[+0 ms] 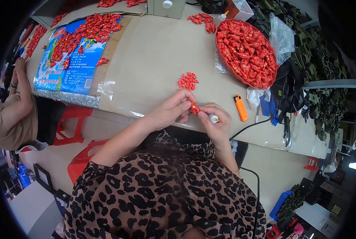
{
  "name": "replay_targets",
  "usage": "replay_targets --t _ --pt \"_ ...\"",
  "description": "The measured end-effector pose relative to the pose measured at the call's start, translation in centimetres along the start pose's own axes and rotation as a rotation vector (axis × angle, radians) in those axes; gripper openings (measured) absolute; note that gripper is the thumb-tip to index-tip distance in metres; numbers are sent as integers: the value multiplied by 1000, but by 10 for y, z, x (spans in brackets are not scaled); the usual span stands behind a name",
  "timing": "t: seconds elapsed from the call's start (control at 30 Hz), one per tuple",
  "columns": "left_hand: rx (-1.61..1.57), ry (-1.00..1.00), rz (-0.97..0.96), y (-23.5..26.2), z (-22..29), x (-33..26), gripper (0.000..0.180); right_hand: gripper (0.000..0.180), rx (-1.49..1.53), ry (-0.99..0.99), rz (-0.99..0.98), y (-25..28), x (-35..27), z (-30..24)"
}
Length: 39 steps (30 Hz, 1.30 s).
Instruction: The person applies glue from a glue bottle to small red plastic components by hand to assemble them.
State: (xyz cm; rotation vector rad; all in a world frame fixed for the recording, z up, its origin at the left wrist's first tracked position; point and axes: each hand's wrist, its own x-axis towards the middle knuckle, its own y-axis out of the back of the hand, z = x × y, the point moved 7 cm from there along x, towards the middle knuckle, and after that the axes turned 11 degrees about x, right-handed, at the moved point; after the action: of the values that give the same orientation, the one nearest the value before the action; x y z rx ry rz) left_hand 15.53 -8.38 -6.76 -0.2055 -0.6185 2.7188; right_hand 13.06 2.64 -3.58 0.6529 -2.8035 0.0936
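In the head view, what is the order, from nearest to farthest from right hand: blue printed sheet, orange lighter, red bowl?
1. Orange lighter: right of the right hand.
2. Red bowl: upper right, beyond the lighter.
3. Blue printed sheet: far left.

The right hand (220,126) hides much of a yellow-tipped white object (213,118)

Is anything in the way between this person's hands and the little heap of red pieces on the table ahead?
Nothing visible. The heap of red pieces lies just beyond the left hand, which pinches a red figure. The orange lighter lies to the right of the right hand, outside that path.
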Motion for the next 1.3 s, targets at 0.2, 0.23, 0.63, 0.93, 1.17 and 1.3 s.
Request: replay_targets --t 0.2,0.23,0.63,0.93,1.17,1.3 --pt "69 -15 18 2 -2 -1 12 9 25 -42 27 2 -2 3" --pt "69 -15 17 2 -2 -2 12 9 24 -42 28 2 -2 3" --pt "219 -13 90 2 5 -6 25 11 -15 -70 33 3 -2 7" --pt "213 -88 228 3 8 -9 20 11 52 -230 34 0 1 11" --pt "177 -6 124 5 4 -4 17 9 139 -212 46 3 0 12" --pt "196 6 119 4 4 -3 18 8 141 -178 52 4 0 13"
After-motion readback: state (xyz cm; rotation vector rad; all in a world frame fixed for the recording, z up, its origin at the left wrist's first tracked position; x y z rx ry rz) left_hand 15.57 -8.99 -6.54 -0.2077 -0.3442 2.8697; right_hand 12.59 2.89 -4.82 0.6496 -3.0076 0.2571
